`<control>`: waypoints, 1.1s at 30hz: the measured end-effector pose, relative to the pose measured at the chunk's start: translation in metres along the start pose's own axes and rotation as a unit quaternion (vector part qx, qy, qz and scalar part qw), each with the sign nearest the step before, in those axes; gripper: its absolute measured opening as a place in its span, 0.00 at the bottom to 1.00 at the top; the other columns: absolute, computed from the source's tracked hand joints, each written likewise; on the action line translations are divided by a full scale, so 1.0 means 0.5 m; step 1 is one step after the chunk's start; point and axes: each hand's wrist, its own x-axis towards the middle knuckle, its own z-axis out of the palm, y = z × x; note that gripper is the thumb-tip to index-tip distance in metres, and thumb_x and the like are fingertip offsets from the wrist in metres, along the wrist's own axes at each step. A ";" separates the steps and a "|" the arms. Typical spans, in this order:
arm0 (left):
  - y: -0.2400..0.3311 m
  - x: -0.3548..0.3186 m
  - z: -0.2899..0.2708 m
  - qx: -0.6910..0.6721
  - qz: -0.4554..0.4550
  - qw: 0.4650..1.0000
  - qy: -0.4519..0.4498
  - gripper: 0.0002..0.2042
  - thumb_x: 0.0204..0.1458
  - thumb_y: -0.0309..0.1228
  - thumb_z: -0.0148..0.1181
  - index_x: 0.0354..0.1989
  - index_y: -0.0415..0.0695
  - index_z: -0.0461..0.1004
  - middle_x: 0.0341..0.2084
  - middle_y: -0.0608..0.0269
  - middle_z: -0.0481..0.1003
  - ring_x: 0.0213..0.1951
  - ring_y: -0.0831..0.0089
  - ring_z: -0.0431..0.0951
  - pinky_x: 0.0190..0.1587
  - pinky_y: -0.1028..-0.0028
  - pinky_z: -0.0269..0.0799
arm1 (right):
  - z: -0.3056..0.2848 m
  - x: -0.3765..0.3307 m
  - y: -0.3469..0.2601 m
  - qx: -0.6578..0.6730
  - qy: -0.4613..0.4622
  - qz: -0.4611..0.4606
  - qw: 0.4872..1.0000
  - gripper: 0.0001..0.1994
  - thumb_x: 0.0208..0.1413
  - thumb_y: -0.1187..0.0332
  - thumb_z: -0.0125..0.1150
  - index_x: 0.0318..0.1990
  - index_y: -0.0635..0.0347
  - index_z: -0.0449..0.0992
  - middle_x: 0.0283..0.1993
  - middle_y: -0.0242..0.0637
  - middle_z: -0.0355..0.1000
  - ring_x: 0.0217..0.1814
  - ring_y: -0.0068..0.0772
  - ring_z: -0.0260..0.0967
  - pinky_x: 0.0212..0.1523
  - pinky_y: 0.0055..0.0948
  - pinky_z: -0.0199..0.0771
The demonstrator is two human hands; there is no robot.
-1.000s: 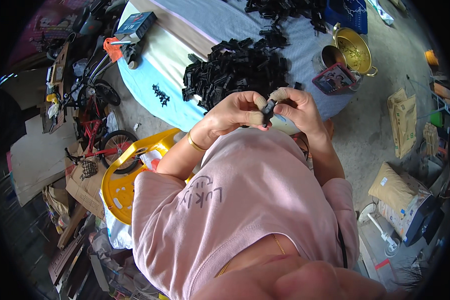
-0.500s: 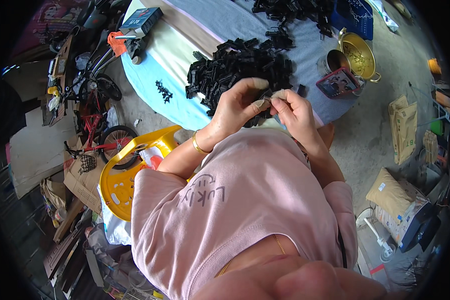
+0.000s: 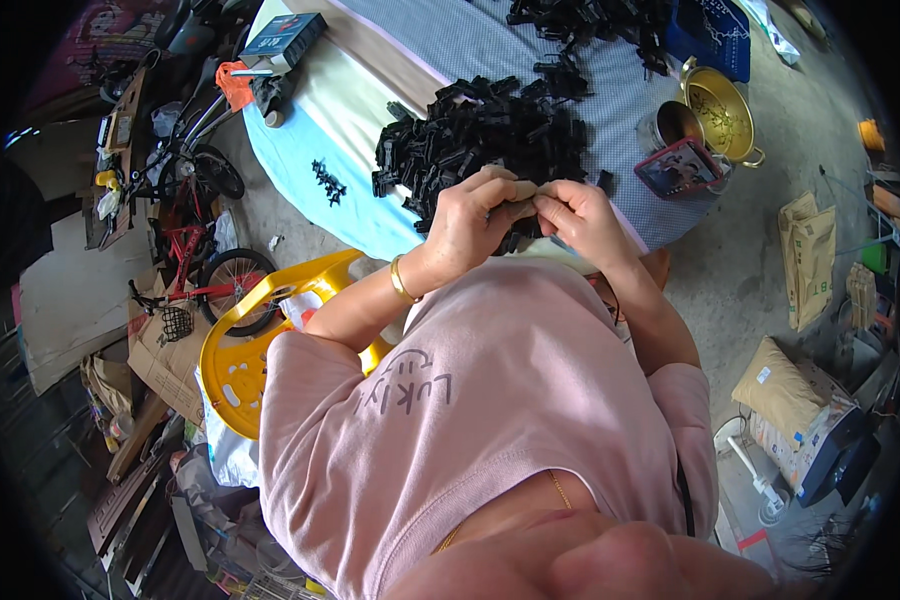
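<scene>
My left hand (image 3: 473, 222) and my right hand (image 3: 582, 222) meet fingertip to fingertip over the table's near edge. Both are closed in a pinch, and the fingers hide whatever is between them. Pale coverings wrap some of the left fingertips. Just beyond the hands lies a large heap of small black plastic parts (image 3: 470, 135). A few small black pieces (image 3: 328, 183) lie apart on the light blue cloth to the left.
Patterned cloths (image 3: 410, 45) cover the table. At its right stand a gold pot (image 3: 745, 125), a metal cup (image 3: 676, 120), a phone (image 3: 678, 168) and a blue basket (image 3: 715, 40). A box (image 3: 285, 40) sits far left; a yellow chair (image 3: 232, 385) stands beside me.
My left fingers have folded in closer to the right ones, and the left wrist has turned slightly. The heap and the other things have not moved.
</scene>
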 end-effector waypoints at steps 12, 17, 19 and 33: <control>-0.117 0.013 -0.041 0.245 0.009 0.969 0.001 0.17 0.37 0.24 0.60 0.40 0.42 0.69 0.36 0.53 0.71 0.45 0.55 0.67 0.53 0.63 0.60 | -0.152 0.250 0.165 -0.476 0.214 -0.008 0.853 0.12 0.44 0.71 0.50 0.38 0.50 0.75 0.34 0.44 0.72 0.35 0.46 0.69 0.36 0.37 0.69; -0.102 0.018 -0.037 0.224 -0.005 0.974 0.016 0.16 0.37 0.25 0.61 0.38 0.41 0.70 0.38 0.53 0.70 0.47 0.52 0.66 0.53 0.62 0.59 | -0.186 0.313 0.221 -0.582 0.150 -0.016 0.799 0.09 0.47 0.69 0.51 0.35 0.51 0.75 0.34 0.42 0.70 0.36 0.45 0.68 0.37 0.39 0.68; -0.093 0.020 -0.037 0.203 -0.012 0.979 0.014 0.16 0.37 0.25 0.61 0.38 0.41 0.70 0.39 0.53 0.70 0.48 0.52 0.66 0.53 0.63 0.60 | -0.189 0.309 0.214 -0.584 0.148 -0.033 0.797 0.07 0.47 0.68 0.52 0.34 0.52 0.75 0.33 0.41 0.70 0.35 0.44 0.68 0.35 0.38 0.68; -0.075 0.082 -0.020 -0.457 -0.259 0.832 -0.179 0.40 0.36 0.23 0.67 0.59 0.37 0.49 0.48 0.56 0.64 0.48 0.72 0.67 0.51 0.73 0.64 | -0.015 0.050 0.001 0.070 0.013 -0.091 0.993 0.05 0.47 0.78 0.58 0.32 0.66 0.72 0.29 0.26 0.67 0.30 0.15 0.66 0.32 0.14 0.65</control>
